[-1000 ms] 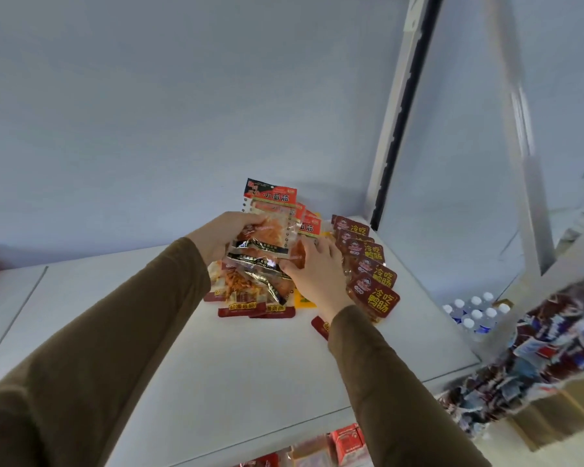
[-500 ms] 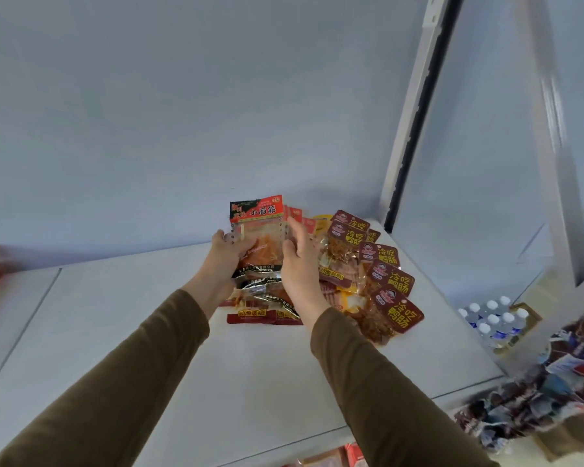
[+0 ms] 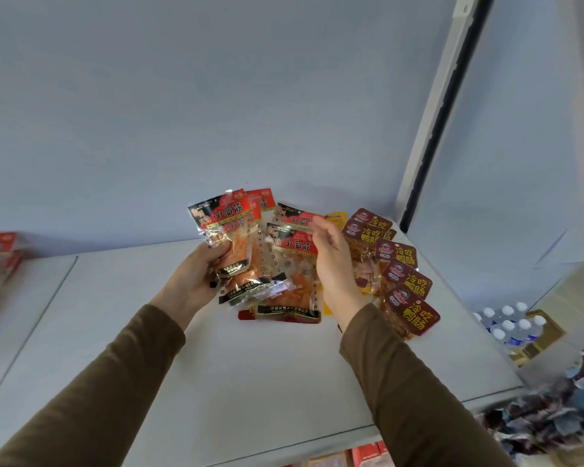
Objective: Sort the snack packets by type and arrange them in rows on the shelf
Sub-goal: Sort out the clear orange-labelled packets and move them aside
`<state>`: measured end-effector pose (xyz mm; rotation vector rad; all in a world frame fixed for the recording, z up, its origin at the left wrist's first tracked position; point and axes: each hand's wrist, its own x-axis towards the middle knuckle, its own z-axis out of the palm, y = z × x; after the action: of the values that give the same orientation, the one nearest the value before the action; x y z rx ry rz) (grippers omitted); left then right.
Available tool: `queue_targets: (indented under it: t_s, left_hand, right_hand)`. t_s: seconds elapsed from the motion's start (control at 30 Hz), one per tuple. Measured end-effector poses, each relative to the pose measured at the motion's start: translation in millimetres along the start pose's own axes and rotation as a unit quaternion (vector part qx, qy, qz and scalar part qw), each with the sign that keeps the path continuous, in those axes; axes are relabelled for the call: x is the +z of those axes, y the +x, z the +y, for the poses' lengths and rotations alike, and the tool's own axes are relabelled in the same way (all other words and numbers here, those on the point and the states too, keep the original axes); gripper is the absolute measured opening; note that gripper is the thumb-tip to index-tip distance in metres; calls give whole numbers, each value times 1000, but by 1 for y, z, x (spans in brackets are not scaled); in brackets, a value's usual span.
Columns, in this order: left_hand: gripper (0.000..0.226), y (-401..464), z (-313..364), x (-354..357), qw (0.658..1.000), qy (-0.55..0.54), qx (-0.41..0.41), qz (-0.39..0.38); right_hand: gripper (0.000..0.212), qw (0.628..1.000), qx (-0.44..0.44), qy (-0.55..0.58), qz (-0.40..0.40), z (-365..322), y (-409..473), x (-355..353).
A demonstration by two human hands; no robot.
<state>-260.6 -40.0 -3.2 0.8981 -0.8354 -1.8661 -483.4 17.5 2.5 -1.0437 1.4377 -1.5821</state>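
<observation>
Your left hand (image 3: pixel 196 281) clamps the clear red-topped snack packets (image 3: pixel 230 244); your right hand (image 3: pixel 331 264), fingers apart, hovers beside the fanned packet (image 3: pixel 294 274), left of the maroon-labelled row (image 3: pixel 405 281).

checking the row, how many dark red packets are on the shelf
5 clearly visible dark red packets, overlapping in a row from the shelf back corner forward, right of the right hand; more may be hidden.

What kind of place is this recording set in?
Probably a small shop: a white shelf with rows of snack packets, bottled water below, more packaged goods on the shelf underneath.
</observation>
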Motion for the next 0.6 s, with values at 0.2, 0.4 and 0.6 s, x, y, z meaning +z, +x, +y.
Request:
queue_targets:
  t_s: [0.2,0.4,0.6]
  left_hand:
    - [29,-20,6,-17,998,-37,56,-12]
    - [35,-31,9,-38,996,-53,65,10]
    - [36,-44,1,-44,995,-46,74,39]
  right_hand:
    - [33,999,-16,-40,19,-14,4,-14]
    - [102,951,4,-262,-166,-23,2,-17]
    - [76,898,-71,-382,-206,3,-9,17]
